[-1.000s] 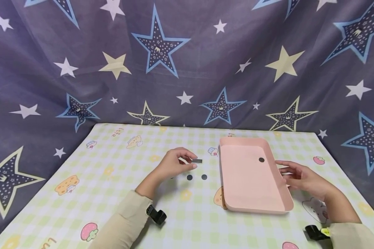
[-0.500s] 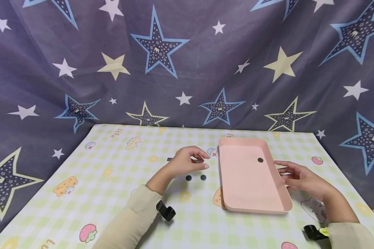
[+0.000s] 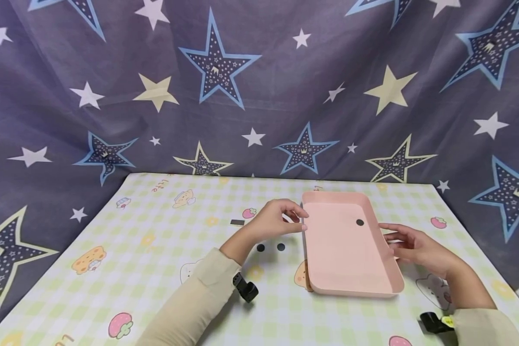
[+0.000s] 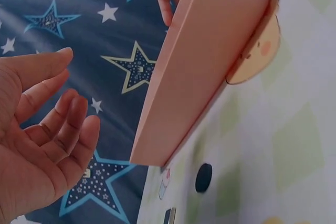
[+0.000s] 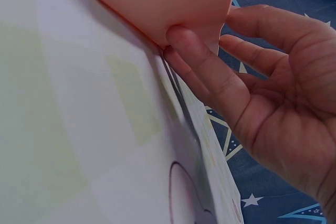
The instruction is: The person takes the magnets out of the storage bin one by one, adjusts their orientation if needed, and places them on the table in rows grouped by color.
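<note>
My left hand (image 3: 281, 218) is at the left wall of the pink tray (image 3: 350, 269). Its loosely bent fingers hold nothing, and in the left wrist view they are apart from the tray. My right hand (image 3: 424, 250) touches the tray's right wall from outside. A fingertip (image 5: 184, 40) lies against that wall. Inside the tray is one small black disc (image 3: 360, 222). Two others, a black disc (image 3: 261, 248) and another disc (image 3: 281, 247), lie on the tablecloth near my left wrist. A small dark rectangular piece (image 3: 237, 222) lies behind my left hand.
A checked tablecloth (image 3: 155, 269) with printed pictures covers the table. A dark curtain with stars (image 3: 259, 96) hangs behind it. In the left wrist view, a dark rectangular piece (image 4: 169, 216) lies at the lower edge; I cannot tell whether it is the same one.
My left hand has moved right to the tray's left wall, uncovering a dark rectangular piece at its left. The right hand stays at the tray's right wall.
</note>
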Demonstrator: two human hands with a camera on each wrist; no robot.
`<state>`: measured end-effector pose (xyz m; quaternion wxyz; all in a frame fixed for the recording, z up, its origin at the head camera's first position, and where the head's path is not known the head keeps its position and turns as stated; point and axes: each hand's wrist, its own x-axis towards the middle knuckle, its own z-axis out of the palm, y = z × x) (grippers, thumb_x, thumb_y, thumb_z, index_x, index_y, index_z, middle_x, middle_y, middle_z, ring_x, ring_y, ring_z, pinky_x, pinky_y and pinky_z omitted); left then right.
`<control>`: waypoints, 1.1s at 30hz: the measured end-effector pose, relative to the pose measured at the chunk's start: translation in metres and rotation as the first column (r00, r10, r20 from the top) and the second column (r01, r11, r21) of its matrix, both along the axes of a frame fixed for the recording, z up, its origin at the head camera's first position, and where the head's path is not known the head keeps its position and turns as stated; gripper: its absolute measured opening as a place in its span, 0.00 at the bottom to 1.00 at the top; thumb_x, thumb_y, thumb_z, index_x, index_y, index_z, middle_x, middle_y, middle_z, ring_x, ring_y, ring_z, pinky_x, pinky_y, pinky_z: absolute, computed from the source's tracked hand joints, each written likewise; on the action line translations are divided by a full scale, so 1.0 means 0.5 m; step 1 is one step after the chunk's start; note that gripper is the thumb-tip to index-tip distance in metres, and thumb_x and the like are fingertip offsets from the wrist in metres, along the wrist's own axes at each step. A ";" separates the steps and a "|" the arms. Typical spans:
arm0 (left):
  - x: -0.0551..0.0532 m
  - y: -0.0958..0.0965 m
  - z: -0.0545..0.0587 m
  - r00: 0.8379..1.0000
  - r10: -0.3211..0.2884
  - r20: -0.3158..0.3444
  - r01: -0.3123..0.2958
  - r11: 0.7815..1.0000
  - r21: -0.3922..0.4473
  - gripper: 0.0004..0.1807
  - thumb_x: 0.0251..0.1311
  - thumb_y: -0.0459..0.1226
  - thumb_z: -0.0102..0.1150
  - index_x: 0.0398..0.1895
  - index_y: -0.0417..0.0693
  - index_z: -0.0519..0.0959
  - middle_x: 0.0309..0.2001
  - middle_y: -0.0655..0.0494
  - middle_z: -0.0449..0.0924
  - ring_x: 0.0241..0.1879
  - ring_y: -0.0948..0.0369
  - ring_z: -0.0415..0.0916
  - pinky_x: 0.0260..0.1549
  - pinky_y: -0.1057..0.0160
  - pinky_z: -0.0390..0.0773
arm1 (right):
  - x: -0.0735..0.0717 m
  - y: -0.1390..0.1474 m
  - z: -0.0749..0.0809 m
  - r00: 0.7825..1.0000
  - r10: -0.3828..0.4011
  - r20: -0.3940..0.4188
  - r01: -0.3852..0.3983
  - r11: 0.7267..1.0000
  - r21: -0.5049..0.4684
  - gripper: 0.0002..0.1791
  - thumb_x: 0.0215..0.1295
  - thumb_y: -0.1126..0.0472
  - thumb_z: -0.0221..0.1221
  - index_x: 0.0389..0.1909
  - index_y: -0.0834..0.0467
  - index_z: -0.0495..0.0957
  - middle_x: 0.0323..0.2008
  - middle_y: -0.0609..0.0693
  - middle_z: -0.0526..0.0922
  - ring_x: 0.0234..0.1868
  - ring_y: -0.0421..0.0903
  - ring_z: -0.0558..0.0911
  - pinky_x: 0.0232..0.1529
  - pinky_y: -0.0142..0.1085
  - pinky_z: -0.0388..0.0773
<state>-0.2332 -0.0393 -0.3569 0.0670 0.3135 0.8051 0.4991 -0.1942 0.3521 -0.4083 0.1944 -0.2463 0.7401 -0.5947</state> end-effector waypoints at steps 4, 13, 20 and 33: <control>-0.006 0.017 0.007 1.000 -0.019 0.009 0.019 1.000 -0.012 0.13 0.54 0.34 0.71 0.44 0.44 0.84 0.42 0.56 0.83 0.40 0.65 0.79 0.39 0.67 0.80 | 0.001 -0.002 0.001 1.000 0.014 0.002 -0.014 1.000 -0.019 0.31 0.72 0.73 0.49 0.74 0.58 0.56 0.59 0.50 0.75 0.55 0.42 0.79 0.47 0.42 0.81; -0.021 0.052 0.024 0.999 -0.037 0.033 0.037 0.999 -0.006 0.13 0.53 0.35 0.72 0.44 0.46 0.85 0.44 0.58 0.82 0.40 0.65 0.79 0.36 0.67 0.78 | 0.001 -0.004 0.003 0.999 -0.024 0.021 0.024 1.000 0.014 0.32 0.72 0.71 0.50 0.74 0.64 0.52 0.59 0.53 0.74 0.55 0.43 0.79 0.47 0.43 0.81; -0.034 0.081 0.028 0.998 -0.050 0.042 0.050 0.999 0.004 0.14 0.53 0.32 0.72 0.44 0.42 0.85 0.46 0.52 0.83 0.40 0.63 0.80 0.38 0.69 0.79 | 0.002 -0.003 0.003 1.000 0.001 0.027 0.000 1.000 -0.016 0.31 0.72 0.72 0.49 0.74 0.57 0.56 0.60 0.51 0.74 0.55 0.43 0.79 0.47 0.43 0.81; -0.056 0.136 0.015 0.997 -0.069 0.034 0.070 0.998 -0.009 0.15 0.51 0.33 0.73 0.44 0.41 0.85 0.40 0.58 0.83 0.37 0.67 0.79 0.40 0.70 0.78 | 0.001 -0.002 0.003 0.999 -0.042 -0.009 0.042 0.998 0.053 0.32 0.71 0.70 0.52 0.74 0.64 0.53 0.59 0.55 0.74 0.54 0.40 0.79 0.46 0.41 0.82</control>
